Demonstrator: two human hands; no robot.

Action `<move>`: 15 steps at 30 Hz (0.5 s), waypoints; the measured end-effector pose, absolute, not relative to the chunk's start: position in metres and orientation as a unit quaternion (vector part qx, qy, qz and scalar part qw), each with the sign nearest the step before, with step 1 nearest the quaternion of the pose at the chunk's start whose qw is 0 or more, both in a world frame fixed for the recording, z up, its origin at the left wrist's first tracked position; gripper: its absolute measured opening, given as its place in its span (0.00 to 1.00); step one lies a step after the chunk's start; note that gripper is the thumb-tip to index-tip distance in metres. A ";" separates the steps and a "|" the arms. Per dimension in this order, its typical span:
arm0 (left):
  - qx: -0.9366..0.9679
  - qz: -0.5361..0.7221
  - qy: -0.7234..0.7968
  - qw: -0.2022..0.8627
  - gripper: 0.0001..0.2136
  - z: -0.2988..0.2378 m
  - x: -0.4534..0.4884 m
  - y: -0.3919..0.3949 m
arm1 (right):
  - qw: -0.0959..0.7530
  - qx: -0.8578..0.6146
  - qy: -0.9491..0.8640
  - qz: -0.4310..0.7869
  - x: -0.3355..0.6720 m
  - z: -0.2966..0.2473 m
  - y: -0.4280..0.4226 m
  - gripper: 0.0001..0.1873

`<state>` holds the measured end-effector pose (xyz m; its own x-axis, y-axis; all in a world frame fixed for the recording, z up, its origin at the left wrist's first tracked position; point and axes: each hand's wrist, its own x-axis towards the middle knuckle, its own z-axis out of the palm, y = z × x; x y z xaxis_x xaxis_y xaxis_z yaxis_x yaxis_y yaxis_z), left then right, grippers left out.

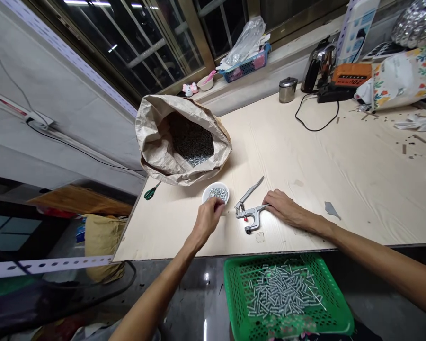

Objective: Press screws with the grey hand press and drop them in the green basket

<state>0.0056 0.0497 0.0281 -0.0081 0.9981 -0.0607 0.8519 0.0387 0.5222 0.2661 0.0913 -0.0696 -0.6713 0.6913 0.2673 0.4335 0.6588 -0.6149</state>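
Observation:
My left hand [209, 217] reaches to the near rim of a small white bowl [213, 188] of tiny metal parts, its fingers curled together at the bowl's edge; what they pinch is too small to see. My right hand [282, 207] lies on the pale wooden table [305, 156] with its fingers closed round the lower handle of silver hand pliers [249, 207], which rest on the table with the upper handle angled up and away. The pliers lie between my two hands.
A large open paper sack [182, 137] of dark small parts stands behind the bowl. Green-handled scissors [151, 191] lie at the table's left edge. A green basket [287, 296] of metal pins sits below the near edge. A kettle [319, 64], cable and clutter fill the far right.

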 end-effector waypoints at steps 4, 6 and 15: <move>0.496 0.256 0.696 0.452 0.06 0.004 0.026 0.020 | 0.246 -0.322 -0.882 0.239 0.266 -0.067 0.091 0.07; 0.486 0.260 0.693 0.464 0.07 -0.006 0.030 0.013 | 0.245 -0.322 -0.884 0.232 0.266 -0.067 0.092 0.06; 0.741 0.245 0.593 0.196 0.09 -0.006 0.055 -0.009 | 0.260 -0.332 -0.877 0.230 0.264 -0.053 0.097 0.12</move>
